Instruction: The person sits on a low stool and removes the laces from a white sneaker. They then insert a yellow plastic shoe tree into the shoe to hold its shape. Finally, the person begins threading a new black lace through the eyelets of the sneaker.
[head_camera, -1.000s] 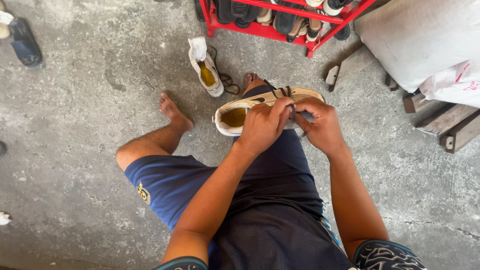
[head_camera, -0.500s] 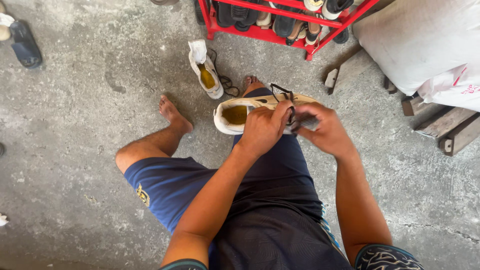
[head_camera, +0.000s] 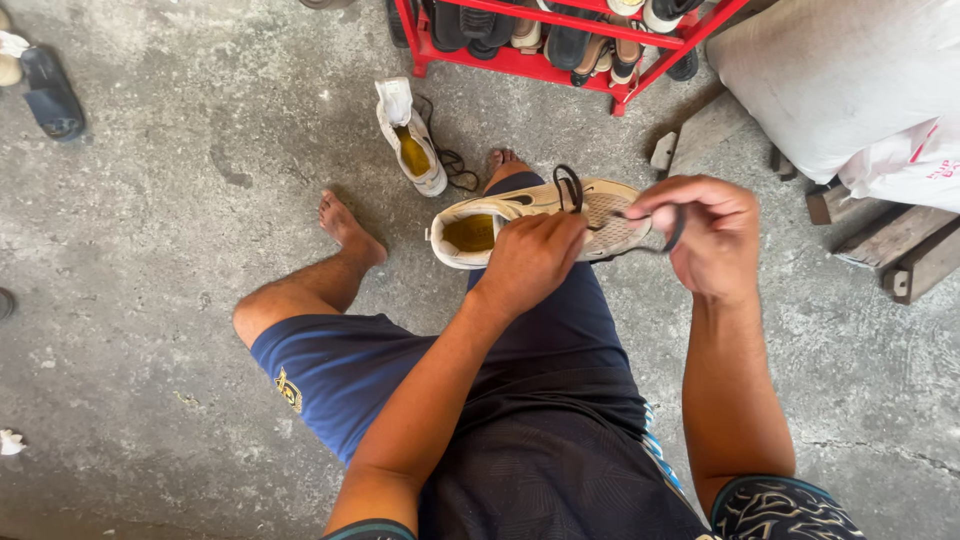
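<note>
- Beige shoe (head_camera: 520, 215) rests on the person's right thigh, steadied by the closed left hand (head_camera: 530, 262).
- Right hand (head_camera: 705, 235) pinches the black lace (head_camera: 676, 232); a hard tug could tip the shoe off onto the floor.

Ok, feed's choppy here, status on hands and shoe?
Left hand gripping beige sneaker on lap. Right hand pinching black lace. Nothing in the way.

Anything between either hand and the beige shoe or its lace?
Nothing visible. The left hand rests on the beige shoe lying on the lap; the right hand already pinches the black lace off to the side.
</note>
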